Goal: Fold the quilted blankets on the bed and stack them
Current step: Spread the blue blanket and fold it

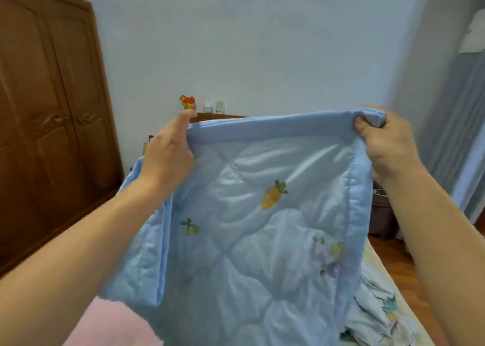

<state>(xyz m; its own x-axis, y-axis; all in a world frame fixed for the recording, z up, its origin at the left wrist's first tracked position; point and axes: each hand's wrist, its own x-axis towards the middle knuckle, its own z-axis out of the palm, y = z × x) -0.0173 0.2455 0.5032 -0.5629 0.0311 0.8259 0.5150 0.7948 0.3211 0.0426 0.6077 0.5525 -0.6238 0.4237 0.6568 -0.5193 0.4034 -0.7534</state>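
A light blue quilted blanket with carrot prints hangs in front of me, held up by its darker blue top hem. My left hand grips the hem's left corner. At the right corner my right hand holds bunched fabric. The blanket's lower part drapes down over the bed and hides most of it. A second blanket with a pale leafy print lies crumpled on the bed at the lower right.
A brown wooden wardrobe stands at the left. A pink cloth lies at the bottom left. The wooden headboard carries small items under a mouse figure. A dark nightstand, wooden floor and grey curtain are at the right.
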